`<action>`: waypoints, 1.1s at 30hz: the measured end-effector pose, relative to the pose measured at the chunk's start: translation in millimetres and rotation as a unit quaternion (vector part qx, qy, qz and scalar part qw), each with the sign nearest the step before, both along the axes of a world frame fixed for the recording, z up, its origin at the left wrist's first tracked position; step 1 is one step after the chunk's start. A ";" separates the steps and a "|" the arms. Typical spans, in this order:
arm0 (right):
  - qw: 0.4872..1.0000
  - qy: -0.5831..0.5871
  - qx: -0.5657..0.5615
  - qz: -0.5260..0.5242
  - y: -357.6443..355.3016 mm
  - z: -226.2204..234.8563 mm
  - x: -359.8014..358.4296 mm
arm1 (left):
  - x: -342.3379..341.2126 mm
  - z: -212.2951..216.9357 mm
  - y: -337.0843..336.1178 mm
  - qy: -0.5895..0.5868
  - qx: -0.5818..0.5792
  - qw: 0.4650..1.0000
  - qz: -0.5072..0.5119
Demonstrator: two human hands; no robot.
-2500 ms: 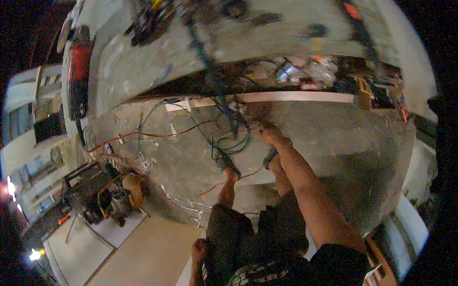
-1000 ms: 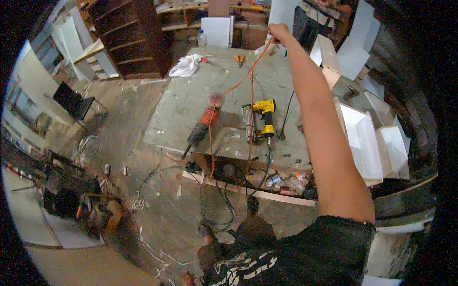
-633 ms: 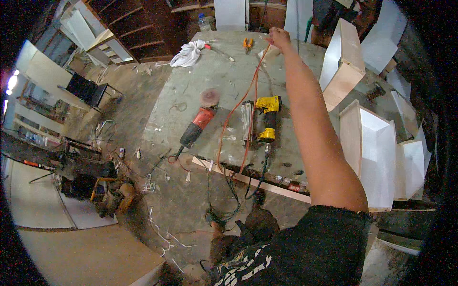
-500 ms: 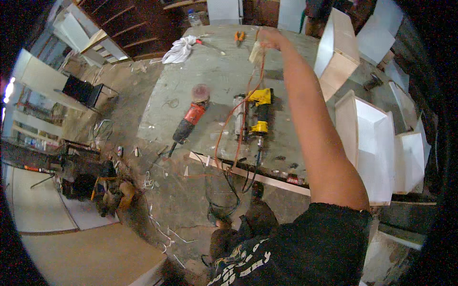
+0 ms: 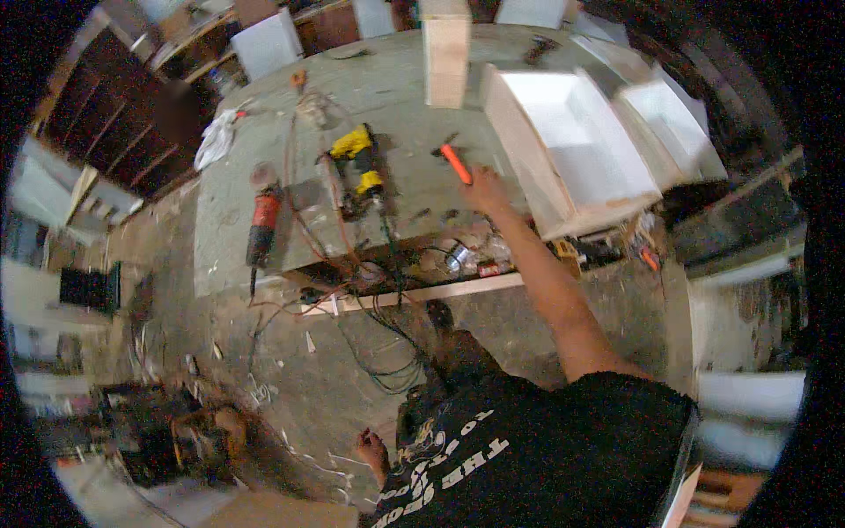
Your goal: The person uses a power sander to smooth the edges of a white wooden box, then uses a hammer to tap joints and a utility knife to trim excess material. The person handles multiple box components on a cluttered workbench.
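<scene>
- A wide grey-green table [image 5: 405, 97] takes up the upper middle of the frame.
- At the upper right stands an open box of pale wood with a white inside [image 5: 528, 163]; a second, similar box is just beside it.
- At the top, a narrow box of light wood [image 5: 447, 69] rises from the table.
- A long, pale wooden strip [image 5: 440, 291] lies across the middle, along the table's near edge.
- A red and black angle grinder [image 5: 263, 218] lies left of centre.
- A yellow and black nail gun [image 5: 363, 163] lies to the right of the grinder.
- A crumpled white cloth [image 5: 214, 141] is at the table's left edge.
- The right hand [image 5: 486, 192], near the centre, is at the lower end of an orange handle; because of blur, I cannot tell if the fingers are clamped on it.
- The left hand [image 5: 371, 447] is low in the middle, its fingers seemingly bent; whether together or apart, I cannot tell.
- The dark-headed tool with this orange handle [image 5: 456, 165] is above the table, or on it, at upper centre.
</scene>
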State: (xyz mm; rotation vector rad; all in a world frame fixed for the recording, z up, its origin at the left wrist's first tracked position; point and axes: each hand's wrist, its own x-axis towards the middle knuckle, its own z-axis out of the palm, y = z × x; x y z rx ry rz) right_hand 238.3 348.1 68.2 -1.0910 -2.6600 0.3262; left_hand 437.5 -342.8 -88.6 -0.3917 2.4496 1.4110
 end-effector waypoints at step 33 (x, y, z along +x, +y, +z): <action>0.848 0.379 -0.334 -0.160 -149.3 -37.8 421.7 | -146.8 310.0 680.5 0.485 0.139 0.532 -0.680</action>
